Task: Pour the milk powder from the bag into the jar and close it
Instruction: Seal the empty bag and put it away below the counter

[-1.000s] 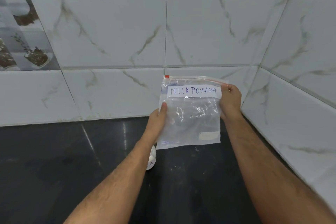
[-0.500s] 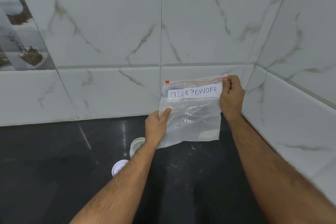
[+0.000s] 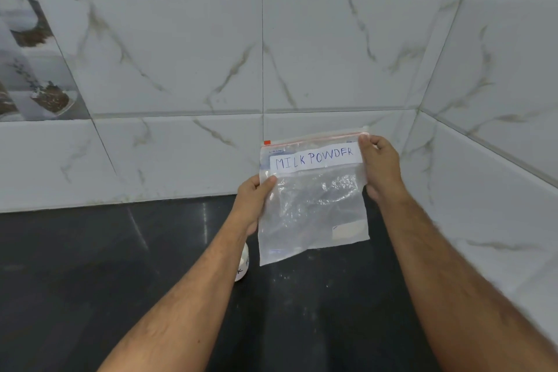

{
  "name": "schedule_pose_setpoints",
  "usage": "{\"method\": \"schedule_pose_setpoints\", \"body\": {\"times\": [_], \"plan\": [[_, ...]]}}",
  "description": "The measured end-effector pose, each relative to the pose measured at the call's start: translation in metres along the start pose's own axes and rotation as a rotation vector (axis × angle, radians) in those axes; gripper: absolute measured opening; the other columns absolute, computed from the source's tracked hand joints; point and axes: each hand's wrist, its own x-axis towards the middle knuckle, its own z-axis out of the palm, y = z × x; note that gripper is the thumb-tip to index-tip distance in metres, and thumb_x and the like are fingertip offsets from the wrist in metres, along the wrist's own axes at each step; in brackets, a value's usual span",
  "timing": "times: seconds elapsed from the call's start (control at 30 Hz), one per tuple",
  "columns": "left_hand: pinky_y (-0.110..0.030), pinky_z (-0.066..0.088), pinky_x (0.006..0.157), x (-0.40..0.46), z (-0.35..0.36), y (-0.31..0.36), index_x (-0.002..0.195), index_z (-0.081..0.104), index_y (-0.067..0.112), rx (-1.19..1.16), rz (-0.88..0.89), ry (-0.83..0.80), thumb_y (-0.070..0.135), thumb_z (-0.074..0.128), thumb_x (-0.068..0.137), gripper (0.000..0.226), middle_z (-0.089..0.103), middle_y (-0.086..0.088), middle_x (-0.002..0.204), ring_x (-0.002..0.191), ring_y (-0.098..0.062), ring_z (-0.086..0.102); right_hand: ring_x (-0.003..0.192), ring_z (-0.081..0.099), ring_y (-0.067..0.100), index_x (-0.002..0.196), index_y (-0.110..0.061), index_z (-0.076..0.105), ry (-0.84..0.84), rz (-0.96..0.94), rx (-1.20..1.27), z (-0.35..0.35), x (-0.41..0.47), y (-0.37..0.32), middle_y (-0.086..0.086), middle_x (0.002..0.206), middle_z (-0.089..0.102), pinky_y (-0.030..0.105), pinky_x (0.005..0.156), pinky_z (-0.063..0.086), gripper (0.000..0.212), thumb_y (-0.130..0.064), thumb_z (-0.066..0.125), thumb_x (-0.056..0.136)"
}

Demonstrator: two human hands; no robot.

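We are seeing a clear crinkled glossy plastic zip bag (image 3: 312,208), its white paper label (image 3: 315,158), a polished black stone counter (image 3: 90,266), glossy marbled wall tiles (image 3: 332,48).

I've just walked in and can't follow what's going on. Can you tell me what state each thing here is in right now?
Bag: held upright above the counter, nearly empty, a little powder in the lower right corner.
Left hand: grips the bag's left edge.
Right hand: pinches the bag's top right corner by the zip strip.
Jar: on the counter, mostly hidden behind the left forearm; open or closed, cannot tell.
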Motion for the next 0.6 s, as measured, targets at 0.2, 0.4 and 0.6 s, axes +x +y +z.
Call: {"method": "schedule_pose_setpoints", "body": {"times": [0.2, 0.4, 0.6], "plan": [[-0.039, 0.061, 0.077, -0.001, -0.004, 0.009, 0.111, 0.068, 0.007, -0.021, 0.062, 0.037, 0.015, 0.056, 0.099, 0.019, 0.075, -0.012, 0.099, 0.082, -0.023, 0.073, 0.114, 0.067, 0.028, 0.136, -0.008, 0.057, -0.476, 0.419, 0.062, -0.024, -0.019, 0.03, 0.012, 0.126, 0.069, 0.05, 0.096, 0.054, 0.071, -0.049, 0.074, 0.081], [-0.051, 0.058, 0.084, 0.001, -0.021, 0.003, 0.096, 0.07, 0.017, 0.302, 0.228, 0.18, 0.022, 0.061, 0.096, 0.009, 0.073, -0.015, 0.096, 0.088, -0.032, 0.071, 0.069, 0.071, 0.011, 0.091, -0.012, 0.073, -0.196, 0.161, -0.273, -0.011, -0.024, 0.029, -0.002, 0.077, 0.077, 0.025, 0.057, 0.056, 0.014, -0.01, 0.061, 0.097], [-0.041, 0.059, 0.083, -0.001, -0.02, 0.004, 0.097, 0.07, 0.014, 0.194, 0.147, 0.169, 0.031, 0.063, 0.095, 0.018, 0.075, -0.009, 0.095, 0.091, -0.029, 0.071, 0.071, 0.071, 0.017, 0.084, -0.014, 0.074, -0.079, 0.071, -0.246, -0.001, -0.027, 0.03, 0.006, 0.08, 0.076, 0.033, 0.07, 0.06, 0.014, -0.013, 0.065, 0.095]]}}
